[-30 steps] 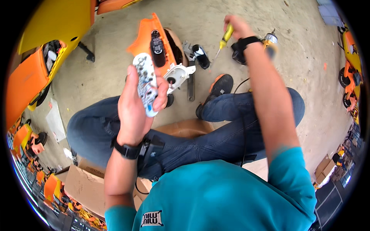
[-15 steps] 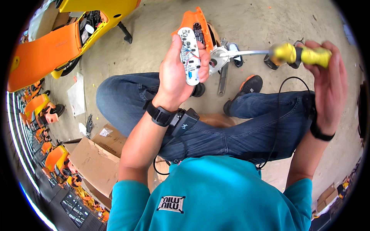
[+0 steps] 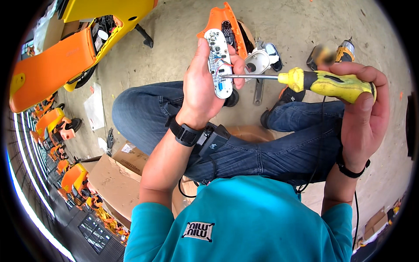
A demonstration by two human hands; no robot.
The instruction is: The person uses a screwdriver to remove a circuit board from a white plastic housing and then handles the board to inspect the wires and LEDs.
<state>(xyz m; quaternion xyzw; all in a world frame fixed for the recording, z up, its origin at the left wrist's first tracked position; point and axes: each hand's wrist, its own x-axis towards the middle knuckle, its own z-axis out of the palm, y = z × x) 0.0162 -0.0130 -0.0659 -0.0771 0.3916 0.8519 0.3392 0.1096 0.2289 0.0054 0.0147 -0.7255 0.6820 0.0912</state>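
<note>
Circuit board (image 3: 218, 63), clamped in the fingers of the left hand (image 3: 200, 89), lies leftward of the right hand (image 3: 365, 117), whose fingers clamp a screwdriver (image 3: 309, 81) crosswise to the board's long axis.

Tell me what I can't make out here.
In the head view:
Circuit board: underside turned away, against the left hand.
Screwdriver: tip too small to tell whether it touches.
Cordless drill: partly hidden behind the right hand.
Yellow-and-orange scooter: cut off by the upper edge.

Left hand (image 3: 201, 89): thumb (image 3: 200, 51) extended, fingers (image 3: 238, 66) curled in grip; right hand (image 3: 367, 115): fingers wrapped, thumb bent; forearms (image 3: 165, 165) well apart.
</note>
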